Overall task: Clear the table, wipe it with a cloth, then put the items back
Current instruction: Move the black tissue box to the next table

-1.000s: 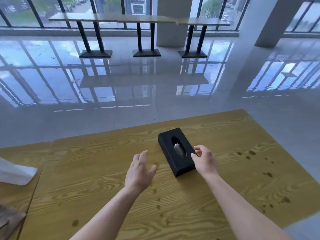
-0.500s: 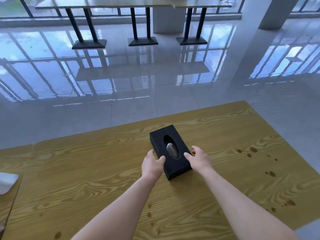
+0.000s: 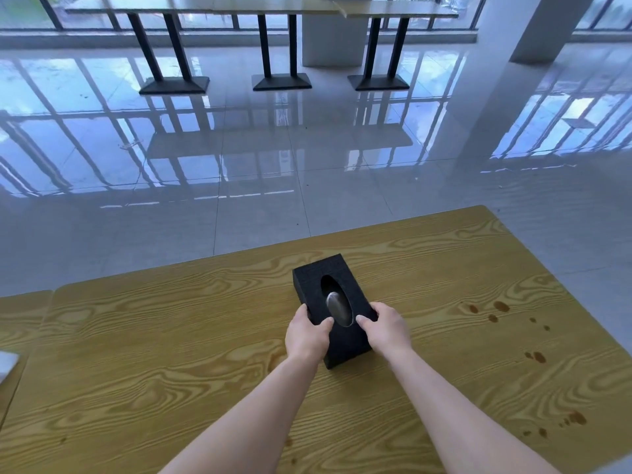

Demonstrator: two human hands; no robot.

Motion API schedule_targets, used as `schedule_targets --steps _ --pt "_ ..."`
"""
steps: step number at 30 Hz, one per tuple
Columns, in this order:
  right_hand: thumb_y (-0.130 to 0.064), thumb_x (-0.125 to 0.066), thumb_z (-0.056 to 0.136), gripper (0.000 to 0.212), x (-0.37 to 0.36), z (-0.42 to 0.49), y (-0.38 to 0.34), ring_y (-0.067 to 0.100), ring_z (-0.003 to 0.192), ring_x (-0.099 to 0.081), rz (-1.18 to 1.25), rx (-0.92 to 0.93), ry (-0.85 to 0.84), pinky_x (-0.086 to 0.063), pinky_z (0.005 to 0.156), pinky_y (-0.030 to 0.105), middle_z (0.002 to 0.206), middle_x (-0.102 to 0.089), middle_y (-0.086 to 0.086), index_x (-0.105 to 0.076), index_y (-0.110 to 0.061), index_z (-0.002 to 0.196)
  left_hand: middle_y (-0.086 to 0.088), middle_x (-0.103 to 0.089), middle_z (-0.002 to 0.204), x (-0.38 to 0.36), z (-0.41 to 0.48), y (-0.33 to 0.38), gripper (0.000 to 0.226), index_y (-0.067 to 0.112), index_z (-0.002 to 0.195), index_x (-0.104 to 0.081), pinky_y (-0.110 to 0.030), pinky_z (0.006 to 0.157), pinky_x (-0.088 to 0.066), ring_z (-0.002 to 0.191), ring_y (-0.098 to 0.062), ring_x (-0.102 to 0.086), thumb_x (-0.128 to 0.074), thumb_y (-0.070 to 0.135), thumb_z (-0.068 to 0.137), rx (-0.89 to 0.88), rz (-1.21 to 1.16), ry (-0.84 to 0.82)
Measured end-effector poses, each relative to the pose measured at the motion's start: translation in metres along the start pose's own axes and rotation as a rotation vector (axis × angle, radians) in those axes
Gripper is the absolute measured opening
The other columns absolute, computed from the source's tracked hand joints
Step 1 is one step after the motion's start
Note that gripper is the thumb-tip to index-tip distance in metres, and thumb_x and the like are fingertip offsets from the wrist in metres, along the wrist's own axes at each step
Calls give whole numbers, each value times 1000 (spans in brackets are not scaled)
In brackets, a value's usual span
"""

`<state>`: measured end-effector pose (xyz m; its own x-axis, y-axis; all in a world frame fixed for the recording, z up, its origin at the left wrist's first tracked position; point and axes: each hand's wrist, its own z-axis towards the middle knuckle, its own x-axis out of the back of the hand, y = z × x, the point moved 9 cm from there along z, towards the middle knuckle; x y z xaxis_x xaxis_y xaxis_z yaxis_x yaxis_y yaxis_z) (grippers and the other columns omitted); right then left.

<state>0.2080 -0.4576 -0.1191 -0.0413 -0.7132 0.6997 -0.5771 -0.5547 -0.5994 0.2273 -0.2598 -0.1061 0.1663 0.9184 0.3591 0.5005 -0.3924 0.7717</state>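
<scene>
White object (image 3: 6,365): at the far left edge, cut off by the frame; what it is cannot be told.
Side table (image 3: 20,313): wood-grain top that butts against the left end of the main table, with a thin seam between the 2.
Table (image 3: 154,354): yellow-brown wood-grain top that fills the lower half of the view.
Floor (image 3: 239,186): glossy pale tiles beyond the table, mirroring the window frames.
Far tables (image 3: 260,8): long tops by the windows, on 3 flat black bases with paired black posts.
Left hand (image 3: 307,338): grips the near left side of the box, thumb laid over the top edge, fingers curled down the side.
Black box (image 3: 309,275): a rectangular tissue-box shape at the table's middle, angled so its far end points up and left, held between the 2 hands. Whether its base sits on the wood or just clear of it cannot be told.
Oval opening (image 3: 337,304): cut in the box's top, with something grey and shiny showing inside.
Right hand (image 3: 388,331): holds the near right side of the box, thumb on top beside the opening, fingers wrapped round the side.
Stains (image 3: 500,306): dark brown spots scattered over the table's right part, well apart from the box.
Pillar (image 3: 543,25): white, at the upper right.
</scene>
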Motion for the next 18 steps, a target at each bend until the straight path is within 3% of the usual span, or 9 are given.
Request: schedule_targets --steps 5,8,18 --pt "-45 -67 85 49 -4 -9 8 17 111 -64 159 -32 32 -53 96 43 122 -69 -6 -62 -25 129 13 -68 107 5 2 0 28 40 112 -61 -41 92 -56 98 -13 -66 -67 21 91 -60 -69 -8" --pt "-41 -70 87 48 2 -21 0 16 113 -63 222 -28 93 -53 96 42 121 -68 -7 -60 -25 131 18 -65 102 9 -2 0 41 52 92 -54 -39 88 -58 95 -11 -66 -63 11 93 -76 -149 -31" --pt "-35 -69 90 33 -10 -52 -54 12 96 -66 191 124 64 -56 87 37 104 -72 -10 -66 -25 121 16 -65 102 66 -22 -7 52 57 93 -52 -42 86 -60 94 -14 -68 -64 7 92 -145 -258 71"
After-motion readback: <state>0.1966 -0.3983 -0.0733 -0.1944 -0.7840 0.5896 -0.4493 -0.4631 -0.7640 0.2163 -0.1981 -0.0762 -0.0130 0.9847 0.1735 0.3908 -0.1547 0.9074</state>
